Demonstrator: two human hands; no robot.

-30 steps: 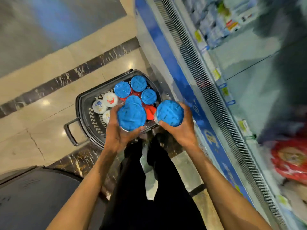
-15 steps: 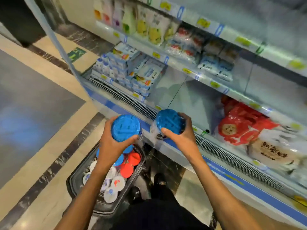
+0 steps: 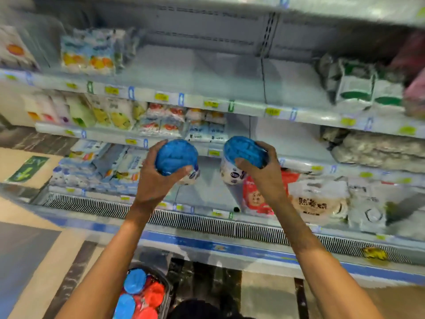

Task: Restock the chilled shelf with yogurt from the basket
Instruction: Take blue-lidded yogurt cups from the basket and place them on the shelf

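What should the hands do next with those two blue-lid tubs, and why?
Probably reach forward and set both tubs in the bare shelf gap. The left hand grips the left tub, the right hand the right tub, both held before that gap.

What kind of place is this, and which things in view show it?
Most likely a supermarket chilled aisle: an open refrigerated case with tiered shelves, yellow price tags along their edges, rows of packaged food, and a basket on the floor.

Both arms reach forward and up. The left hand (image 3: 156,180) curls round a blue-lidded yogurt tub (image 3: 176,155); the right hand (image 3: 264,173) grips a second tub (image 3: 243,150).
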